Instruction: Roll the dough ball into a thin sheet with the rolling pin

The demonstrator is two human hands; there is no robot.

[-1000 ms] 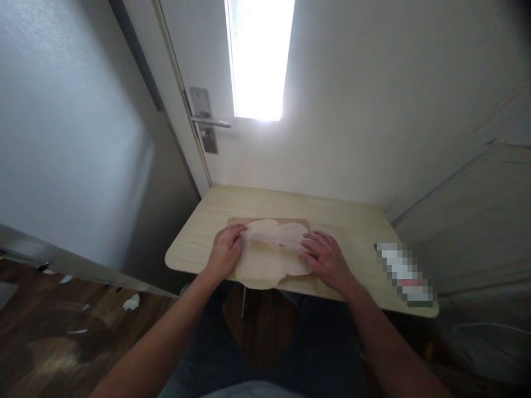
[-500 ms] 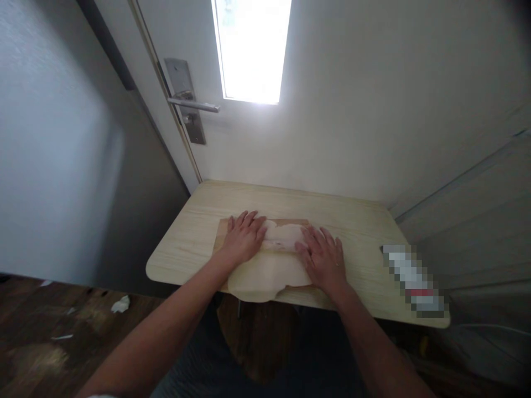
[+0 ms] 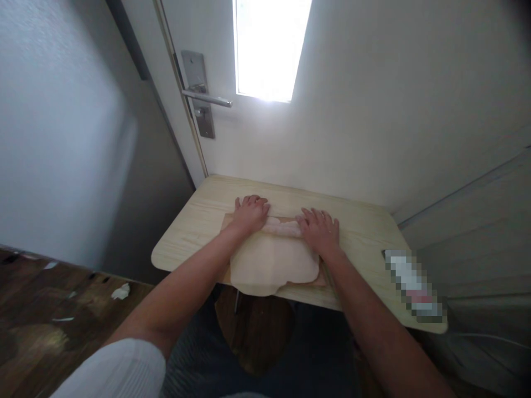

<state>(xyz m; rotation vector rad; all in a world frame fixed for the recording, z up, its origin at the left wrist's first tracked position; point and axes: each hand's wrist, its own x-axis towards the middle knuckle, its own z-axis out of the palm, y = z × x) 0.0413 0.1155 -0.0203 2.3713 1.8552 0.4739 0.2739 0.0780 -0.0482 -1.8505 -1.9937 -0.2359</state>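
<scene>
A thin, pale sheet of dough (image 3: 271, 265) lies over a wooden board (image 3: 322, 281), its near edge drooping past the table's front edge. Across the far part of the dough lies a light rolling pin (image 3: 284, 227), seen only between my hands; its ends are covered. My left hand (image 3: 252, 213) rests palm down on the pin's left end, fingers spread and reaching forward over it. On the right end, my right hand (image 3: 319, 228) lies likewise, with its fingers stretched out and apart.
The light wooden table (image 3: 365, 265) stands against a white door with a metal handle (image 3: 209, 98) and a bright window pane (image 3: 271, 50). A blurred-out flat item (image 3: 415, 287) lies at the table's right end. Scraps (image 3: 121, 291) litter the dark floor.
Both hands have moved forward with the rolling pin, towards the door, baring more dough on the near side. The camera view has shifted slightly to the left.
</scene>
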